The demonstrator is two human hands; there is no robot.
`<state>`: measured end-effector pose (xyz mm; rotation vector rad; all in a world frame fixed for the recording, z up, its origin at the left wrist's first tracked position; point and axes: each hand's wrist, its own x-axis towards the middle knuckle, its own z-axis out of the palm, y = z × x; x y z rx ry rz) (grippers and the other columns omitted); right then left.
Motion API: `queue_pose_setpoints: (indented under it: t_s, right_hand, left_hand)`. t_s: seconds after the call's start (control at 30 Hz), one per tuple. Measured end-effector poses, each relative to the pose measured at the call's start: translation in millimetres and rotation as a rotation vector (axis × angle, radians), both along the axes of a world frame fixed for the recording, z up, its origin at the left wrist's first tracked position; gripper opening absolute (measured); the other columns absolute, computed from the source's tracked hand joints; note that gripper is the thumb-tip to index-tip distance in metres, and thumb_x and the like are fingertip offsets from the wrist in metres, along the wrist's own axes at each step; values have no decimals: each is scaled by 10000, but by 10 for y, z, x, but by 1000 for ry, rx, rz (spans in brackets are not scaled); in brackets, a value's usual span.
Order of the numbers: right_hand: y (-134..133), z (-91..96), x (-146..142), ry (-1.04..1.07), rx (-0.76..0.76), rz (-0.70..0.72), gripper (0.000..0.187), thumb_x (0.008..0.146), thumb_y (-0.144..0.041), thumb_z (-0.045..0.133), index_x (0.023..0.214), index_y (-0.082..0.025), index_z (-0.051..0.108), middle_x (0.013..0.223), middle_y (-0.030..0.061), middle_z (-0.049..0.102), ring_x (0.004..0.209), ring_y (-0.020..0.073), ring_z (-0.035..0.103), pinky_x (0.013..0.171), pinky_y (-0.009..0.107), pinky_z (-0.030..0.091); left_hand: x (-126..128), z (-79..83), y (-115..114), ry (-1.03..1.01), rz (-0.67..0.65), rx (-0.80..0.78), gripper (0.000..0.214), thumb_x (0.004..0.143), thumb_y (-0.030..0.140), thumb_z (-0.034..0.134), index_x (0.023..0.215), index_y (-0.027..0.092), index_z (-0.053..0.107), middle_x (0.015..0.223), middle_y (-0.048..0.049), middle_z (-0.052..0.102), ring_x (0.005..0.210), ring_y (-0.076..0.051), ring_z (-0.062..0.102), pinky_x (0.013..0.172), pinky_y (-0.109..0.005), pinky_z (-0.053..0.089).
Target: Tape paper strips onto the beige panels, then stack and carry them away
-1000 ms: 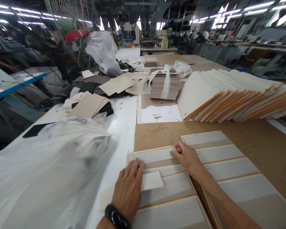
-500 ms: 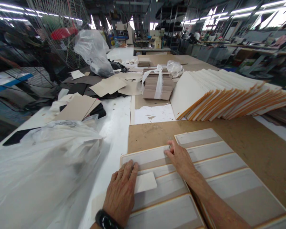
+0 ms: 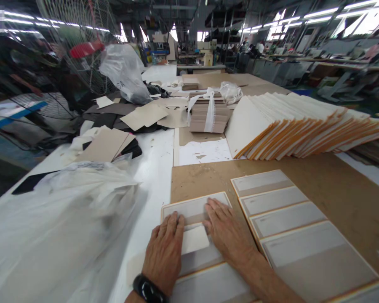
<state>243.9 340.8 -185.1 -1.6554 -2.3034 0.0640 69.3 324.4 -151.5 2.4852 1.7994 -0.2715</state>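
My left hand (image 3: 164, 248), with a dark band on its wrist, lies flat across a white card strip (image 3: 196, 239). The strip's ends show on both sides of that hand. Beneath both hands is a column of overlapping grey-and-taupe panels (image 3: 194, 206) with orange-edged white borders. My right hand (image 3: 225, 229) rests flat on these panels, fingers extended, its fingertips on the far panel just beyond the strip. Beside it runs a second column of similar panels (image 3: 303, 248), apart from my hands.
A slanted row of white, orange-edged boards (image 3: 290, 122) stands at the back right. Behind the panels sits a tied bundle of taupe pieces (image 3: 210, 113). Clear plastic sheeting (image 3: 66, 227) covers the left side, near loose beige sheets (image 3: 102, 143). A fan (image 3: 82, 46) stands farther back.
My right hand has moved left and nearer from the far panel's right corner and now lies flat on the panels. My left hand stays over the strip, almost unmoved.
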Motion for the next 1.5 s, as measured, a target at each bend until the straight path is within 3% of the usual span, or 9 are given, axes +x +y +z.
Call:
queue_pose_setpoints:
  t_s: [0.23,0.5,0.6,0.7,0.77,0.83,0.93,1.17,1.5]
  right_hand:
    - [20,-179,183,-107,100,8,406,839,-315,448,1180,-98,483,1263,153,463,1156,276,399,926,445,333]
    - [7,-115,167,-164,90,-67,448,826,-367,465,1178,-90,480,1254,164,468,1119,297,428,898,450,337]
    - [6,-116,165,-170,94,-63,456,832,-373,450,1185,-85,473,1257,164,465,1132,294,414,900,447,333]
    - [0,-117,157,-172,99,-65,470,841,-379,433,1195,-71,465,1266,167,456,1152,293,390,917,445,318]
    - [-5,-109,153,-171,88,-68,472,843,-375,429,1200,-67,462,1278,166,443,1151,294,388,919,445,315]
    - [-8,-98,154,-169,73,-68,469,844,-365,428,1204,-64,460,1287,166,432,1147,295,392,918,443,316]
    - [-11,-91,161,-163,62,-66,464,844,-358,425,1202,-66,462,1286,164,432,1142,295,397,912,443,320]
    - [-12,-129,164,-140,90,-75,454,828,-358,438,1188,-83,470,1275,159,447,1127,296,413,903,443,326]
    - [-23,-15,153,-72,48,-99,425,830,-318,443,1192,-96,464,1265,161,455,1143,285,402,923,435,312]
  left_hand:
    - [52,25,-48,-55,73,-38,564,727,3,289,1276,106,368,1366,-126,352,1232,-260,346,967,-403,375]
    - [0,33,-53,-103,66,-33,535,734,17,297,1256,89,388,1356,-147,362,1223,-262,355,970,-415,360]
    - [-170,43,52,-244,176,-48,544,705,-9,296,1230,77,410,1325,-165,394,1198,-248,377,978,-420,327]
    - [-391,34,258,-603,394,-105,450,716,29,319,1126,89,496,1151,-147,533,1052,-205,487,949,-386,339]
    - [-511,9,412,-757,511,-170,322,778,169,338,1002,94,557,873,-103,613,778,-176,567,794,-353,436]
    - [-585,-26,541,-808,589,-236,362,798,339,345,912,86,577,586,-26,555,514,-137,509,569,-301,453]
    - [-615,-73,653,-895,668,-320,410,715,430,459,900,83,573,415,68,406,386,-103,405,424,-242,374]
    - [-525,-62,723,-948,695,-302,230,521,352,639,598,150,559,447,75,416,435,-78,378,444,-221,323]
    - [-500,-71,762,-925,683,-260,196,514,353,624,518,167,562,460,54,461,517,-110,441,521,-227,331]
